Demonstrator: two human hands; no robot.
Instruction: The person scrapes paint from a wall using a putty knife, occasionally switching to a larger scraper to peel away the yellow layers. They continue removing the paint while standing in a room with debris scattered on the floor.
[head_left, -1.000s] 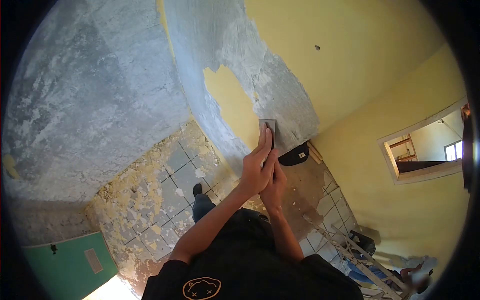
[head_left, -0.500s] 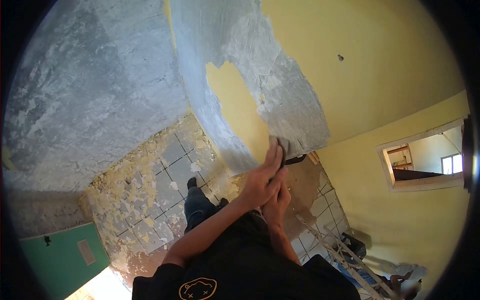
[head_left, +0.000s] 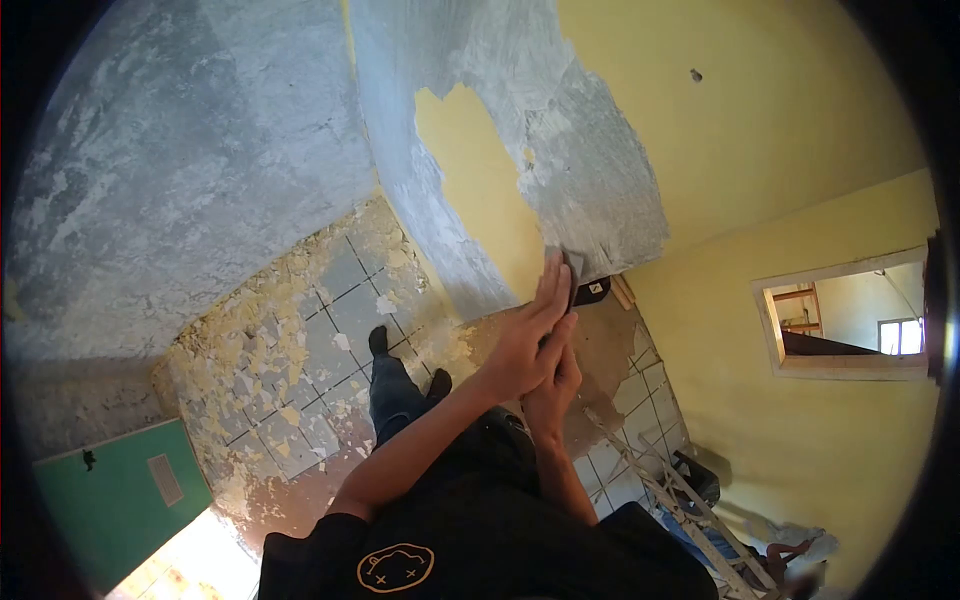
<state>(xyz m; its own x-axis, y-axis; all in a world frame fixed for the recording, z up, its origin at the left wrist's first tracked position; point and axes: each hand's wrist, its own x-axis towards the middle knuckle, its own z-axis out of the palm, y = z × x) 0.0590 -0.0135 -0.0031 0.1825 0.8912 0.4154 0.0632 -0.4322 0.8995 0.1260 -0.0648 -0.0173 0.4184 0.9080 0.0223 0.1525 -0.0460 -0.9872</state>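
Both of my hands are on a paint scraper (head_left: 574,264) whose blade rests against the wall at the lower right edge of a yellow paint patch (head_left: 485,180). My left hand (head_left: 522,345) lies along the tool, its fingers stretched together toward the blade. Below it, my right hand (head_left: 552,388) is closed around the handle, which is mostly hidden by the hands. Bare grey plaster (head_left: 590,170) surrounds the patch, and yellow paint (head_left: 740,120) covers the wall to the right.
Paint flakes (head_left: 245,370) litter the tiled floor (head_left: 345,320). A stepladder (head_left: 690,510) stands at lower right, near another person's arm (head_left: 788,550). A green door (head_left: 125,500) is at lower left. A framed opening (head_left: 840,315) pierces the right wall. A black object (head_left: 594,291) sits by the wall's lower edge.
The view has tilted slightly, so the wall and floor sit higher. My hands and the scraper appear a little higher too, still at the patch's lower right edge. More of the black object shows.
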